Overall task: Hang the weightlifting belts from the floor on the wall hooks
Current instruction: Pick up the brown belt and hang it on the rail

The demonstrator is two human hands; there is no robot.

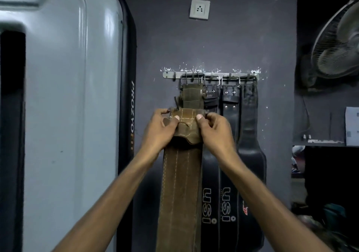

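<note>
From the head camera we see our two bare hands raised to a dark grey wall, both gripping the top of a brown belt (179, 189) just below a metal hook rail (210, 75). Our left hand (159, 129) pinches the belt's upper left edge, thumb pressed on the stitched front and fingers wrapped behind; our right hand (215, 129) clamps the upper right edge in the same way, thumb on the leather. The brown belt hangs straight down between our forearms, its folded top held level under an olive-green belt (192, 96) whose buckle is hooked on the rail's left part. Whether the brown belt's own buckle hangs from a hook we cannot tell. To the right, three black belts already hang from the rail: one with white lettering (208, 203) just beside the brown belt, a second lettered one (228, 203), and a wider padded one (250, 154) at the far right. A white wall socket (199, 9) sits above the rail, a pale grey panel (64, 96) fills the left, and a fan (338, 43) shows at the right edge
</note>
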